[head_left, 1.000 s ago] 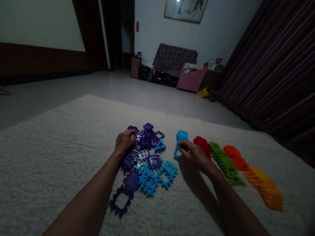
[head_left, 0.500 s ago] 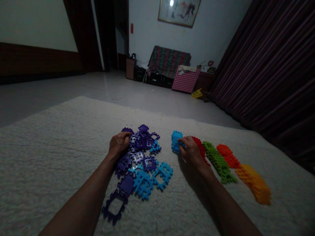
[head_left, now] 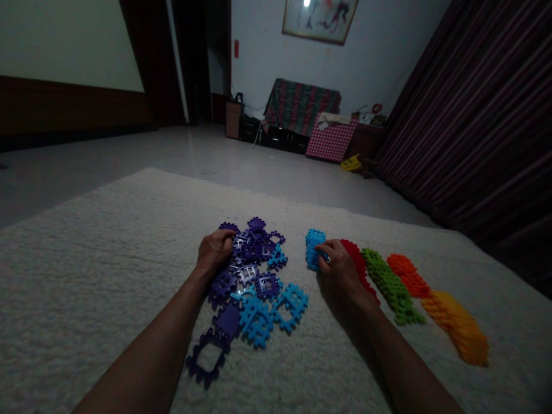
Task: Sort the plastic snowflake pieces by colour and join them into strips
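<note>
My left hand (head_left: 214,251) is at the left edge of a loose heap of purple interlocking plastic pieces (head_left: 252,250). Its fingers are curled against the heap, and what they grip, if anything, is hidden. Light blue pieces (head_left: 257,322) with notched edges lie at the near side of the heap, partly overlapping the purple ones. My right hand (head_left: 340,268) has its fingers closed at the right side of a row of light blue pieces (head_left: 315,241) standing packed together. Right beside that hand is a row of red pieces (head_left: 357,261), partly covered by it.
Farther right on the cream quilted mat (head_left: 129,230) lie rows of green (head_left: 390,287), orange (head_left: 407,273) and yellow pieces (head_left: 459,328). Beyond the mat are a tiled floor (head_left: 172,149), a cloth-covered item (head_left: 302,106) by the wall and a dark striped curtain (head_left: 431,115).
The view has shifted slightly, so everything appears a little farther right. Both hands stay at nearly the same places by the pieces, with the right fingers slightly changed at the blue row.
</note>
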A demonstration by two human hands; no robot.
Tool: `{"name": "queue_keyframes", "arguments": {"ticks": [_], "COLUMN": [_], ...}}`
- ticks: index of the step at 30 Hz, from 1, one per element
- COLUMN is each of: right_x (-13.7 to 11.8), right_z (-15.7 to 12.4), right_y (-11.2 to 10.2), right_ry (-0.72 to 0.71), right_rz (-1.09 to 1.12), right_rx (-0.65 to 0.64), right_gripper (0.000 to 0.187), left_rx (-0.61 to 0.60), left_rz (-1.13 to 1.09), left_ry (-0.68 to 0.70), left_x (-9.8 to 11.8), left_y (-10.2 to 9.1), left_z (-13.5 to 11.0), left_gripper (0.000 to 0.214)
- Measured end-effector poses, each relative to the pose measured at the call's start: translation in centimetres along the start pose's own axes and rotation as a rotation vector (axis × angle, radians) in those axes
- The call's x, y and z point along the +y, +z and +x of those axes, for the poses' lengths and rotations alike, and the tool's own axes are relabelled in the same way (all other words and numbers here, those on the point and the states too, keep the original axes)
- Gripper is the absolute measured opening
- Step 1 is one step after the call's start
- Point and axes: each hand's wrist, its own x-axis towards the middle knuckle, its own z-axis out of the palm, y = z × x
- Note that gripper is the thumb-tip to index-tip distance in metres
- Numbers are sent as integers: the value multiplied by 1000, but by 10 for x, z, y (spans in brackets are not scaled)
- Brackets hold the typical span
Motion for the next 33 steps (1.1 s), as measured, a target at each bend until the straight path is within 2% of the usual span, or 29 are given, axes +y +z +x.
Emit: {"name": "queue_keyframes", "arguments": {"ticks": [6,8,10,12,17,19,26,33], "right_x": [-4,-9,-18,-30,-65,-74,-83,-76], "right_z": [1,3,4,4,-3,-6,-9,-14], "right_y": [-3,-6,-11,-17,-29,-30,-25,-20], "right_ry": [-14,-18,-37,-59,-28,-2,43,41], "right_rz": [-157,-165,-141,-91,19,-7,-102,14], "right_rx": [5,19,-25,-166,-658,-750,-777,-723], "right_gripper": [28,28,25,22,21,19,14,13], "left_rx": [-4,0,2,3,1,0,-10,-5], "left_rz": [-7,-7,-1,6,9,6,3,15], "left_ry": [-6,0,5,4,-6,-10,-26,-3], "left_x": [2,2,2,2,4,5,5,3], "left_y": [-1,-1,-1,-1,-3,-3,-3,-2], "left_z": [-1,-1,0,0,-1,-1,-1,-1], "left_gripper": [36,36,36,36,37,37,37,37]}}
